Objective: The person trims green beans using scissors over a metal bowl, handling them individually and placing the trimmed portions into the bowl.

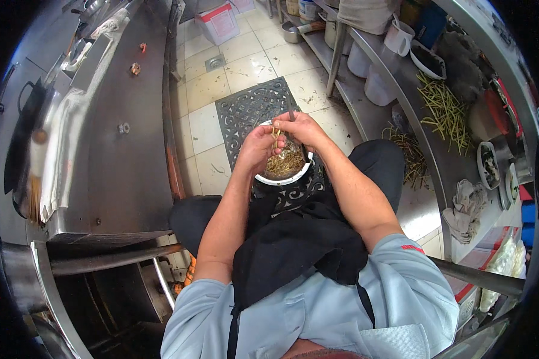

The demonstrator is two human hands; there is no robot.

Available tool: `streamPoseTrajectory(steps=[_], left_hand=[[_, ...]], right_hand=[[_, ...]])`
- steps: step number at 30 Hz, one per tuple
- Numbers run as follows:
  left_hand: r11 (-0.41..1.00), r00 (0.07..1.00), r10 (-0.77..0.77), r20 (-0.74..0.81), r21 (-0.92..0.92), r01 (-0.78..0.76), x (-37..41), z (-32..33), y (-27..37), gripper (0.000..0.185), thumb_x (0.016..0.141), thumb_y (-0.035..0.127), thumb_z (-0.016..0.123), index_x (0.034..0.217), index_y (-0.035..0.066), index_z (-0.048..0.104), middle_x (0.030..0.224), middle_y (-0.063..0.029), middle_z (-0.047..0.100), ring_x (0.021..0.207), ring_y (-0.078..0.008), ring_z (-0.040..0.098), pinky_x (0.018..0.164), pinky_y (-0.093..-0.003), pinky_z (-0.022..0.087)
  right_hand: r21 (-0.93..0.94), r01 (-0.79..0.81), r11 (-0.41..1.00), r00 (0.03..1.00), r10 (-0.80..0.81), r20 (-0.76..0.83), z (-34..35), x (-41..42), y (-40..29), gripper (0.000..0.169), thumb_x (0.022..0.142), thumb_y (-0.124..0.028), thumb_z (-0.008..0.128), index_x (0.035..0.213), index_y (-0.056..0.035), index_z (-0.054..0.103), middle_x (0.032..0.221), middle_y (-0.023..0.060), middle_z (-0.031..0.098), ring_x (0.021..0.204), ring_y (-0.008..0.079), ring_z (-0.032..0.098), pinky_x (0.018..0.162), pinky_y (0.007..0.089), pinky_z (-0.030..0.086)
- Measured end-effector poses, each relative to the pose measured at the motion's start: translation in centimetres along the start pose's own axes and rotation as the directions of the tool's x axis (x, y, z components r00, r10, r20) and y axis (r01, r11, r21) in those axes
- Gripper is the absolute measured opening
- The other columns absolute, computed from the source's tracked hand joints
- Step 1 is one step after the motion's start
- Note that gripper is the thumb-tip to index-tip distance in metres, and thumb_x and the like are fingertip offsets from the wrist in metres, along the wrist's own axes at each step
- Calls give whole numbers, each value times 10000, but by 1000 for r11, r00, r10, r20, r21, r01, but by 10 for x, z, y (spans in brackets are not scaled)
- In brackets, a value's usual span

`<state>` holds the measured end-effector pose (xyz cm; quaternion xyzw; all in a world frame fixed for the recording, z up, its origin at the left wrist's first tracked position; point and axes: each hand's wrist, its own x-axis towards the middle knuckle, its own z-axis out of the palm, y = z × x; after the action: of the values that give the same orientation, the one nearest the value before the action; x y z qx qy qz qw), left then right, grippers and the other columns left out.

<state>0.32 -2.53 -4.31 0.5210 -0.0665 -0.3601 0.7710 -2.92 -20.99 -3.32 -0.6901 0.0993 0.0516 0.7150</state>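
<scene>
My left hand (261,146) and my right hand (299,127) are close together, fingertips pinched around a few short yellow-green vegetable stems (276,133). Both are above a white-rimmed bucket (284,181) that stands on the floor between my knees. Inside the bucket lies a heap of thin yellowish-brown stem pieces (282,167), partly hidden by my hands. A narrow dark bar (304,152) crosses the bucket's right side near my right wrist; I cannot tell what it is.
A black openwork mat (240,112) lies beneath the bucket on the tiled floor. At left runs a steel counter (130,179). The right-hand steel shelf carries green stems (444,112), a white mug (399,36) and a crumpled cloth (466,211). Darker stems (408,155) lie lower down.
</scene>
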Motion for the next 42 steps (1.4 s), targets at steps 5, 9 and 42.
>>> streamPoseTrajectory(steps=[5,9,42], left_hand=[[1000,998,-31,46,0,31,-4,-2,8,214,1018,46,523,1230,19,517,1009,-117,693,826,-155,657,706,-275,537],[1000,997,3,83,-24,-1,-1,7,11,217,1028,62,502,1242,31,487,1012,-131,695,808,-154,642,694,-277,525],[924,993,-69,93,-369,99,1,-8,9,226,1073,247,505,1177,49,541,1013,-155,683,839,-215,669,732,-335,570]], right_hand=[[6,80,997,997,-80,14,0,7,9,193,927,-226,720,950,-35,717,886,44,712,831,139,628,790,318,501],[-27,74,997,997,-74,-7,-6,16,25,182,946,-233,652,922,-54,670,839,25,669,754,124,586,713,302,469],[-149,240,959,962,-256,-96,-4,5,3,168,861,-121,703,937,7,624,791,40,654,690,132,628,653,306,512]])
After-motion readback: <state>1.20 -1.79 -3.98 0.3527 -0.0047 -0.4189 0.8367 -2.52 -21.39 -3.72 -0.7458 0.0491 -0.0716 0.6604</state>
